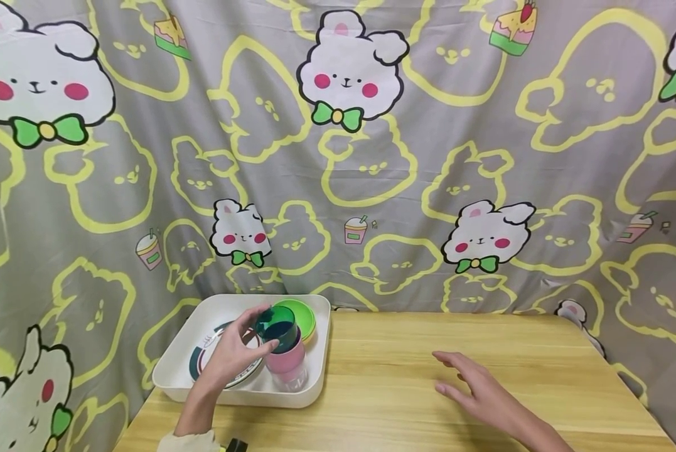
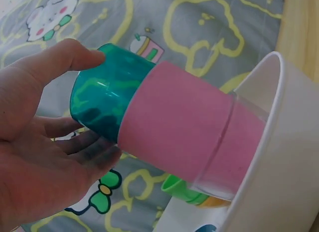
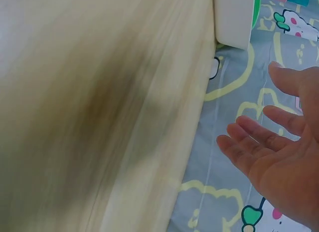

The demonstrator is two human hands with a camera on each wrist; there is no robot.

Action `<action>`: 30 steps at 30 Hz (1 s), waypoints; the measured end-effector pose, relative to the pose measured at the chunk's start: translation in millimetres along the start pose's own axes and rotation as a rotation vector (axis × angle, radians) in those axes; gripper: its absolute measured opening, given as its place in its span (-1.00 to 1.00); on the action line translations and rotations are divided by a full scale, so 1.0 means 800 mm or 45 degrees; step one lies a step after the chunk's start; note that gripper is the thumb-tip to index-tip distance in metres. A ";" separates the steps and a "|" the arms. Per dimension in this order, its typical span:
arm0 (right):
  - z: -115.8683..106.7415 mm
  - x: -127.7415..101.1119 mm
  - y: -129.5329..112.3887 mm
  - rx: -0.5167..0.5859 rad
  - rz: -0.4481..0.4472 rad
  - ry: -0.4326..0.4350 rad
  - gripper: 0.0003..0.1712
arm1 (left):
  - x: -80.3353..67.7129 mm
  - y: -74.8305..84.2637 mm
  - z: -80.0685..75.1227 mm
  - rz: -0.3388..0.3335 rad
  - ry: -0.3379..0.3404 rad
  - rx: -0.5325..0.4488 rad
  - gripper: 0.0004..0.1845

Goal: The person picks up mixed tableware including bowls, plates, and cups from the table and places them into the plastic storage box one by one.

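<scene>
The desk (image 1: 405, 402) was smooth pale wood with a fine straight grain, and the white tray (image 1: 174, 370) stood on its far left corner. Nearest, well to the right of the tray, the right hand (image 1: 479, 392) hovered over the bare wood with palm down and fingers spread and relaxed, holding nothing. At the tray's near side the left hand (image 1: 233, 351) curled thumb and fingers round the rim of a translucent teal cup (image 1: 277, 331), glossy plastic, nested inside a frosted pink cup (image 1: 287, 363) that stood in the tray. The tray was matte, rounded-cornered plastic with raised walls. A round plate (image 1: 202, 361) with a dark ring lay flat inside it under the hand. A lime-green bowl (image 1: 300, 314) sat toward its far wall. Behind the tray hung a soft, creased grey curtain (image 1: 428, 157) printed with rabbits.
</scene>
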State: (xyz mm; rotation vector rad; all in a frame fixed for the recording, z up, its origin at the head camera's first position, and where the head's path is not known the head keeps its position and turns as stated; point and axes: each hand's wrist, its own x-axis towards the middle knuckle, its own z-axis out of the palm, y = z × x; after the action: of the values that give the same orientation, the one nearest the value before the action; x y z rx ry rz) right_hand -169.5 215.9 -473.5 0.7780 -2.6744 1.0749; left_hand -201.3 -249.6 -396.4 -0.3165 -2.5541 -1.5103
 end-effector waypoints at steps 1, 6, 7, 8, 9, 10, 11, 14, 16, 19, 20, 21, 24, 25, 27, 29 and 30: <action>0.000 -0.002 0.002 0.001 0.006 0.002 -0.43 | 0.000 -0.001 0.000 -0.006 -0.010 -0.009 -0.25; -0.004 -0.012 0.011 -0.008 0.022 0.015 -0.44 | -0.002 -0.006 0.003 -0.006 -0.049 -0.052 -0.24; -0.004 -0.013 0.013 -0.006 0.023 0.018 -0.44 | -0.002 -0.007 0.003 0.003 -0.060 -0.059 -0.25; -0.005 -0.015 0.014 -0.004 0.023 0.022 -0.44 | -0.002 -0.008 0.002 0.012 -0.067 -0.065 -0.25; -0.005 -0.016 0.016 -0.004 0.021 0.025 -0.45 | -0.003 -0.009 0.002 0.023 -0.079 -0.062 -0.24; -0.005 -0.017 0.017 -0.004 0.023 0.033 -0.45 | -0.003 -0.010 0.002 0.034 -0.091 -0.061 -0.24; -0.006 -0.018 0.018 -0.001 0.026 0.043 -0.45 | -0.003 -0.011 0.001 0.047 -0.109 -0.054 -0.23; -0.007 -0.021 0.023 -0.010 0.018 0.073 -0.46 | -0.004 -0.015 0.000 0.070 -0.153 -0.047 -0.21; -0.008 -0.023 0.025 -0.022 0.011 0.096 -0.46 | -0.005 -0.017 -0.001 0.076 -0.169 -0.043 -0.21; -0.008 -0.026 0.029 -0.048 -0.006 0.119 -0.45 | -0.005 -0.019 -0.004 0.074 -0.183 -0.035 -0.21; -0.009 -0.027 0.030 -0.057 -0.008 0.125 -0.45 | -0.005 -0.020 -0.005 0.074 -0.190 -0.032 -0.21; -0.009 -0.028 0.031 -0.061 -0.005 0.131 -0.45 | -0.005 -0.021 -0.006 0.076 -0.199 -0.022 -0.21; -0.012 -0.030 0.034 -0.071 0.021 0.144 -0.43 | -0.005 -0.024 -0.011 0.095 -0.231 -0.006 -0.21; -0.014 -0.031 0.035 -0.070 0.036 0.152 -0.42 | -0.005 -0.025 -0.012 0.101 -0.242 -0.011 -0.22; -0.019 -0.031 0.037 -0.075 0.066 0.170 -0.38 | -0.005 -0.027 -0.016 0.112 -0.258 -0.025 -0.26; -0.025 -0.031 0.039 -0.094 0.098 0.197 -0.33 | -0.005 -0.030 -0.020 0.111 -0.253 -0.028 -0.32; -0.029 -0.030 0.040 -0.098 0.111 0.210 -0.31 | -0.005 -0.031 -0.021 0.110 -0.240 -0.026 -0.35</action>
State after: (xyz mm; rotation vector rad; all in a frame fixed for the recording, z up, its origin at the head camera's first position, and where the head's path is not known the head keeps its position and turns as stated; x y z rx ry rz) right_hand -166.4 260.7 -483.8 0.5387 -2.6129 1.0014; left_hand -203.2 -276.7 -410.4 -0.5913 -2.6274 -1.5439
